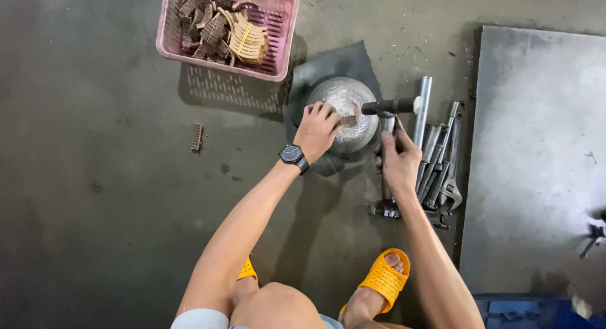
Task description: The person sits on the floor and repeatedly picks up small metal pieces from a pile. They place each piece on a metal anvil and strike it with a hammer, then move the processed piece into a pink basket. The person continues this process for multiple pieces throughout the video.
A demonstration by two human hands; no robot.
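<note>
Your left hand [317, 128] rests on the round metal block [344, 114], the fingers curled together and pinching a small brown ribbed piece [348, 120] at their tips; the piece lies flat on top of the block, just beyond your fingertips, toward the hammer head. Your right hand [399, 160] is wrapped tight around the handle of a hammer [389, 107]; its dark head hangs just above the block's right edge, near the piece but not touching it. The block stands on a dark rubber sheet [334, 60] on the concrete floor [95, 177]; just to the right of your right hand lie several wrenches [442, 171] and a steel pipe [421, 108]. A pink plastic basket [278, 45] with many similar brown pieces stands further up; one loose ribbed piece [196, 137] lies on the floor to the left.
</note>
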